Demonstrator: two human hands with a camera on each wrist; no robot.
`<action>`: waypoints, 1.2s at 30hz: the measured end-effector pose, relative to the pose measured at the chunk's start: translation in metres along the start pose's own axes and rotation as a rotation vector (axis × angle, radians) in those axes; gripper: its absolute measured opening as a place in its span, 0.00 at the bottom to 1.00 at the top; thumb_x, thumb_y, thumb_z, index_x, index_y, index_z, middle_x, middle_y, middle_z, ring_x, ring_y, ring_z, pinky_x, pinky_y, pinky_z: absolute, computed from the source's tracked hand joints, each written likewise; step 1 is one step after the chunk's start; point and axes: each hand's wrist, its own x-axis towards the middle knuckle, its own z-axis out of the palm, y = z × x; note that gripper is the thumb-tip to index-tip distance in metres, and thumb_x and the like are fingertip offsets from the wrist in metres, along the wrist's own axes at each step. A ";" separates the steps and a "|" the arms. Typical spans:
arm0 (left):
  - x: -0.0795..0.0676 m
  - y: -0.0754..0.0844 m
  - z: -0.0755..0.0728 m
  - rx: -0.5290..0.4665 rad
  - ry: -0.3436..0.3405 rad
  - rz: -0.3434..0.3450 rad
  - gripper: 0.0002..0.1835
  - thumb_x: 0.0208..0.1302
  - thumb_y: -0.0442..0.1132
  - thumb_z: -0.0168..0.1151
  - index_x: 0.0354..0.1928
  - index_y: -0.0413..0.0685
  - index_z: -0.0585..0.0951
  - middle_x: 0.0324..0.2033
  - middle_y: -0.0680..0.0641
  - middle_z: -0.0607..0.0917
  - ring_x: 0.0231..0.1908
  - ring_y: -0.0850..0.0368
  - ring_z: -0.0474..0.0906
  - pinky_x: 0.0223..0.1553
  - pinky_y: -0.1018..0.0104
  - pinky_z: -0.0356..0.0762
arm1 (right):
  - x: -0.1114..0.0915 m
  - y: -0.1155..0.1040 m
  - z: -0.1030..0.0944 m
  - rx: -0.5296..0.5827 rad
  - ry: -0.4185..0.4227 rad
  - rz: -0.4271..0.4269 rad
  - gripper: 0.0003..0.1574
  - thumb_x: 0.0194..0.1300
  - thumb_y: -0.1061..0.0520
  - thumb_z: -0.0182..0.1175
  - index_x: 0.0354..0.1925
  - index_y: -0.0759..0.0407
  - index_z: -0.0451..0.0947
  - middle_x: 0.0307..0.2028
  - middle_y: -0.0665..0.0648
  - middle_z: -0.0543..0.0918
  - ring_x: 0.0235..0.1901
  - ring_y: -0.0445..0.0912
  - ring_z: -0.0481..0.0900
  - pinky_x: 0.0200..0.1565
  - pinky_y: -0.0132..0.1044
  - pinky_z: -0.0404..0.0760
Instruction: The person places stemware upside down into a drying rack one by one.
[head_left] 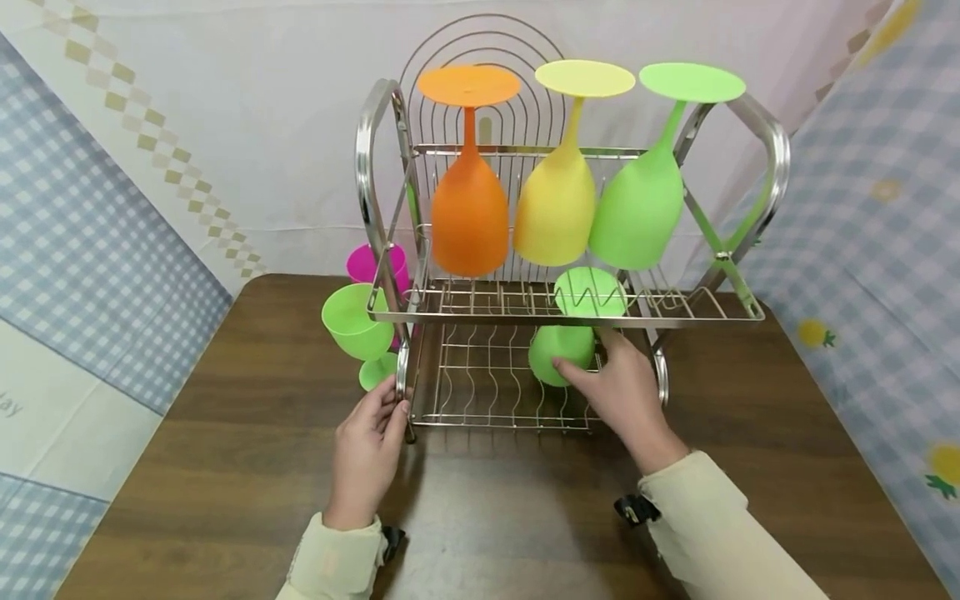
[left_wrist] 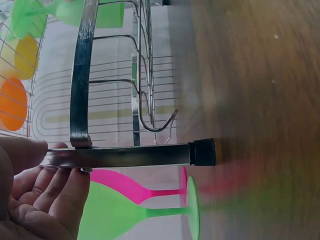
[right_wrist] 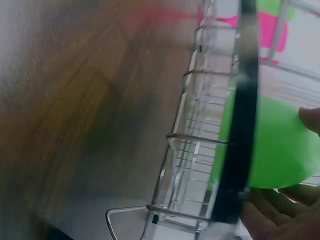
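My right hand [head_left: 626, 392] grips the bowl of a green plastic goblet [head_left: 560, 354], which stands upside down on the right part of the lower tier of the metal dish rack [head_left: 517, 319]. The upper shelf's wires partly cover its round foot. In the right wrist view, thumb and fingers lie on opposite sides of the green bowl [right_wrist: 280, 145]. With thumb and fingers around the bent metal tube, my left hand [head_left: 366, 450] holds the rack's left side frame [left_wrist: 130, 156] near its front foot.
On the upper tier, an orange goblet [head_left: 469, 217], a yellow one [head_left: 555, 208] and a light green one [head_left: 637, 212] hang bowl-down. Left of the rack, a green goblet [head_left: 356, 323] and a magenta goblet [head_left: 375, 262] stand upright on the wooden table [head_left: 247, 467]. Cloth [head_left: 300, 150] hangs behind.
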 end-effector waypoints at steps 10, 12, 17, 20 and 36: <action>0.002 -0.002 0.001 0.004 0.002 0.043 0.20 0.64 0.23 0.64 0.58 0.30 0.78 0.43 0.37 0.87 0.44 0.45 0.87 0.47 0.77 0.81 | 0.035 0.009 0.016 -0.061 0.027 0.081 0.46 0.65 0.39 0.67 0.69 0.64 0.66 0.25 0.62 0.76 0.20 0.53 0.73 0.20 0.45 0.76; 0.002 -0.002 0.001 0.006 -0.003 0.042 0.20 0.64 0.23 0.64 0.58 0.30 0.78 0.43 0.37 0.87 0.44 0.45 0.87 0.47 0.78 0.81 | 0.041 0.012 0.018 -0.048 0.055 0.060 0.43 0.66 0.43 0.67 0.70 0.62 0.66 0.32 0.67 0.81 0.26 0.59 0.79 0.26 0.52 0.81; 0.001 -0.003 0.000 0.001 -0.006 0.031 0.20 0.64 0.23 0.64 0.58 0.30 0.78 0.43 0.38 0.87 0.44 0.45 0.87 0.47 0.76 0.81 | 0.062 0.014 0.024 -0.070 0.124 0.020 0.23 0.67 0.47 0.65 0.53 0.61 0.77 0.48 0.70 0.82 0.44 0.66 0.81 0.44 0.61 0.81; 0.000 -0.006 0.000 -0.003 -0.007 0.021 0.20 0.64 0.23 0.64 0.59 0.31 0.78 0.43 0.38 0.87 0.44 0.45 0.87 0.47 0.74 0.83 | 0.071 0.013 0.026 -0.109 0.115 0.054 0.22 0.68 0.45 0.63 0.48 0.62 0.78 0.43 0.69 0.83 0.39 0.63 0.81 0.43 0.58 0.82; -0.001 -0.007 0.001 -0.016 0.001 0.031 0.19 0.63 0.23 0.64 0.57 0.29 0.79 0.43 0.38 0.87 0.44 0.45 0.87 0.47 0.71 0.84 | 0.075 0.029 0.036 -0.030 0.192 0.047 0.23 0.66 0.47 0.67 0.39 0.69 0.79 0.36 0.69 0.84 0.33 0.62 0.81 0.38 0.56 0.81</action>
